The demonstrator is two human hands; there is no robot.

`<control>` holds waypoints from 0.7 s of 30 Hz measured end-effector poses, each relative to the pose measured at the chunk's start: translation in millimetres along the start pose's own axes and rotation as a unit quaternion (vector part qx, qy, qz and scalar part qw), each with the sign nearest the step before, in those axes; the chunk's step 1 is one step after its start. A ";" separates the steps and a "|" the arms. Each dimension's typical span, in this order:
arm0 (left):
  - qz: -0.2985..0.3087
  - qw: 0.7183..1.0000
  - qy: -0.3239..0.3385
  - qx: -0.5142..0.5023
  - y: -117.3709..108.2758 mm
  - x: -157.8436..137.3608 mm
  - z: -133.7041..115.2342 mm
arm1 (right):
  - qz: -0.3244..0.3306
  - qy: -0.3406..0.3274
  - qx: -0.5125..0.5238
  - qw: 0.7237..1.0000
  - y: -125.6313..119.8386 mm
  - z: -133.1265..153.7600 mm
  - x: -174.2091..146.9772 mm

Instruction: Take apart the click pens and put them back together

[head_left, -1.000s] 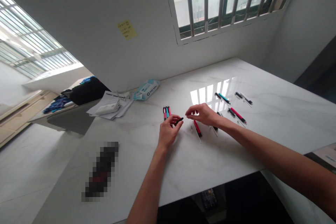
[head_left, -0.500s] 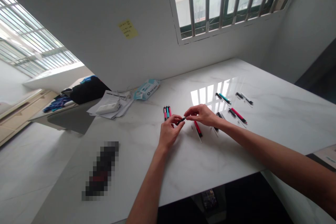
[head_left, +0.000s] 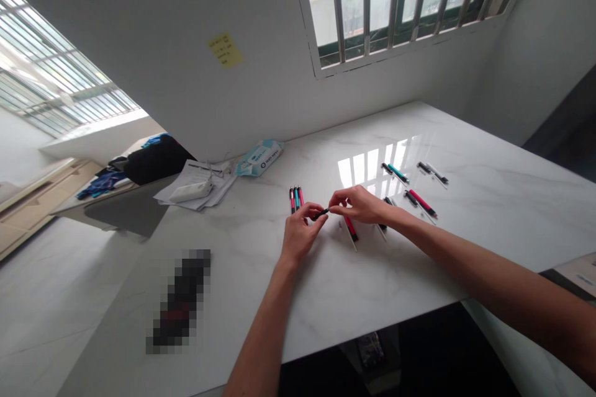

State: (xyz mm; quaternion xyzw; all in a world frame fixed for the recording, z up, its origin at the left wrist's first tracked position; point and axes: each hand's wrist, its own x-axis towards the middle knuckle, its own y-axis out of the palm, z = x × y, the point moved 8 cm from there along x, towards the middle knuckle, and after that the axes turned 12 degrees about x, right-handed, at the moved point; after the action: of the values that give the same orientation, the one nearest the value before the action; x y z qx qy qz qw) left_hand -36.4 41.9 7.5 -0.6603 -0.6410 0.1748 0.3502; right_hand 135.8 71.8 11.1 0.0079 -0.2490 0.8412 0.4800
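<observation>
My left hand (head_left: 300, 236) is closed round a small black pen part (head_left: 320, 214), held just above the white tabletop. At the end of that part, my right hand (head_left: 357, 203) pinches with thumb and forefinger; whatever sits between these fingertips is too small to make out. Behind my left hand, several whole pens (head_left: 297, 196) in red and teal lie side by side. Beneath my right hand are a red pen barrel (head_left: 351, 229) and a thin white refill (head_left: 352, 243). Black pen parts (head_left: 387, 201) are partly covered by my right wrist.
Farther right lie a teal barrel with black parts (head_left: 397, 172), black pieces with a refill (head_left: 424, 167), and a red barrel (head_left: 423, 201). A wipes pack (head_left: 261, 157) and papers (head_left: 218, 194) are at the back left. A blurred dark object (head_left: 181, 298) lies at left.
My right fingertips have shifted very slightly at the end of the black pen part. My left hand keeps its hold, and the pens on the table stay as they were.
</observation>
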 end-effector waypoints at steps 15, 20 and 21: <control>-0.002 1.000 0.012 0.007 2.4 0.9 -0.2 | 0.011 0.003 0.004 1.000 0.4 4.3 -0.7; 0.008 1.000 0.013 -0.003 3.2 1.3 -0.3 | 0.016 0.011 -0.012 1.000 -0.1 3.9 -1.1; 0.010 1.000 0.009 -0.014 3.3 1.5 0.5 | 0.014 0.011 -0.014 1.000 -0.3 4.7 -1.3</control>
State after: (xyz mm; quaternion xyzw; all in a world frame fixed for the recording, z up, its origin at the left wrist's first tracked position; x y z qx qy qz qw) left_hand -34.2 43.7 5.3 -0.6728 -0.6340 0.1632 0.3446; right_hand 135.7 68.9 15.1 -0.0110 -0.2553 0.8442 0.4712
